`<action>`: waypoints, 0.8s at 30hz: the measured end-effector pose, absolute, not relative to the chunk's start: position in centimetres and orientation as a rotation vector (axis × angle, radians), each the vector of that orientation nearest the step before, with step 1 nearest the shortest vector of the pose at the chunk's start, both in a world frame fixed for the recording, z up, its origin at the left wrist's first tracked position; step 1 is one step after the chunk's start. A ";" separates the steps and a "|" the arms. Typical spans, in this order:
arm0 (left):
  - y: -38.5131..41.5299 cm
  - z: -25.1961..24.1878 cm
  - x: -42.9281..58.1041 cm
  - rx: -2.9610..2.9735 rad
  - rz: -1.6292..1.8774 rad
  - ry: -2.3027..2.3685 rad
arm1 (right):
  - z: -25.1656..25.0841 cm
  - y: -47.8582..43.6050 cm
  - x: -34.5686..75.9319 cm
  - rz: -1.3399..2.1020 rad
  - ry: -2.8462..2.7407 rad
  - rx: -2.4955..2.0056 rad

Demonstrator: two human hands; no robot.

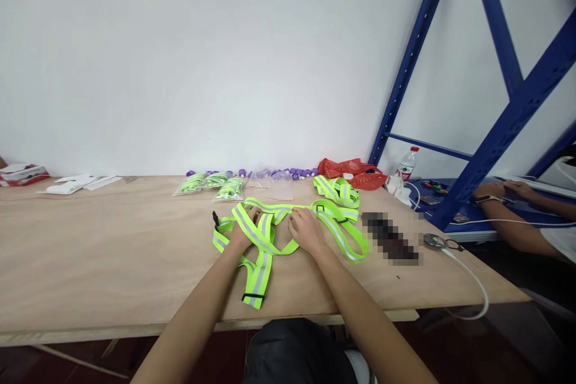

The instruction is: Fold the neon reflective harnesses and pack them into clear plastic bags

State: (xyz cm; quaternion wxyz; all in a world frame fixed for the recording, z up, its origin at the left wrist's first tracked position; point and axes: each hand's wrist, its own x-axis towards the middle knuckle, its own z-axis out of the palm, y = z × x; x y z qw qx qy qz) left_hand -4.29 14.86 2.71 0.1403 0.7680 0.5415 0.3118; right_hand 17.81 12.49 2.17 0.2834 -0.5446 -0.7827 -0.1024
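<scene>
A neon yellow-green reflective strap vest point(263, 252) with grey stripes lies spread on the wooden table point(90, 252) in front of me. My left hand point(245, 229) rests on its left side, fingers curled over a strap near the top. My right hand point(306, 229) presses down on the straps at the middle, fingers bent and pinching the band. A second folded vest point(338, 190) of the same colour lies just behind, to the right.
Bagged vests point(216, 185) and small purple pieces point(288, 174) line the wall, beside a red plastic bag point(355, 172) and a water bottle point(407, 163). A blue steel rack point(495, 132) stands at right, where another person's arms point(517, 216) rest. A white cable point(472, 276) hangs off the table edge.
</scene>
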 end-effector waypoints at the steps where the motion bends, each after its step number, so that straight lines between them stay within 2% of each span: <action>1: 15.0 2.8 -4.5 2.200 0.913 1.628 | 2.1 12.4 17.6 -0.230 -2.141 -1.484; 5: 15.4 3.2 -5.5 2.163 0.921 1.774 | 2.1 12.2 17.6 -0.081 -2.105 -1.706; 12: 15.5 3.9 -5.9 2.213 0.718 1.967 | 3.1 11.9 17.7 -0.062 -2.009 -1.928; 15: 15.8 4.0 -7.0 2.120 0.869 1.972 | 3.9 12.0 17.6 -0.018 -2.082 -2.022; 20: 16.2 4.7 -9.3 2.022 1.349 1.934 | 5.5 13.2 18.2 0.099 -2.210 -2.123; 24: 16.5 4.8 -8.6 2.283 1.247 1.622 | 6.1 14.8 18.7 -0.048 -2.155 -2.049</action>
